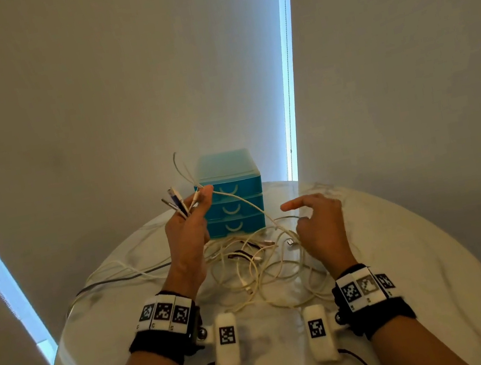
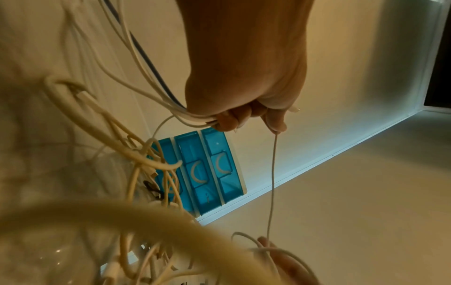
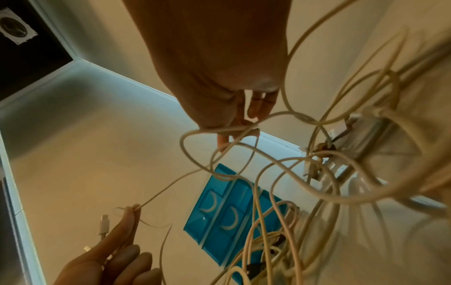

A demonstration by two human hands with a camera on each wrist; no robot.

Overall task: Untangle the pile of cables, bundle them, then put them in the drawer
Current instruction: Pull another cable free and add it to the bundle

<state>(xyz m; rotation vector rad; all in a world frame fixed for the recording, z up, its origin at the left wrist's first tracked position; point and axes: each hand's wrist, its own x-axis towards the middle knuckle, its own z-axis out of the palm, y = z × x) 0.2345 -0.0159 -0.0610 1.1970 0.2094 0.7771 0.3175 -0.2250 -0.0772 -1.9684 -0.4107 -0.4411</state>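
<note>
- The pile of cables (image 1: 263, 262) lies on the round table (image 1: 405, 249), directly in front of the drawer unit and between the two hands. The cables are thin, round in section, mostly cream-white, and lie in loose overlapping loops; several white plugs show among them.
- One grey cable (image 1: 115, 281) runs from the pile toward the left edge of the table.
- The left hand (image 1: 188, 233) is raised above the table, palm toward the drawer unit. Its fingers are curled round a bunch of cable ends (image 1: 176, 201); the plugs stand fanned out above the fingertips, some white, one dark blue, one grey.
- The left thumb and forefinger also pinch a single thin white cable (image 1: 235, 197). It runs taut and slanting down to the right, across the front of the drawer unit, into the pile beside the right hand.
- The right hand (image 1: 320, 226) hovers over the right side of the pile. The forefinger points left, the other fingers are loosely bent. In the right wrist view, loops of cable cross the fingertips (image 3: 253, 108), but I cannot tell whether the hand grips any of them.
- The drawer unit (image 1: 232, 198) stands at the far edge of the table, just behind the pile. It is translucent blue plastic, box-shaped, with three stacked drawers, all closed, each with a pale crescent-shaped handle.
- The table top is pale and glossy with faint marbling.
- Both wrists carry black bands (image 1: 167, 340) with white blocks printed with black square markers.
- Pale roller blinds (image 1: 117, 75) hang behind the table; bright strips of daylight show between them.
</note>
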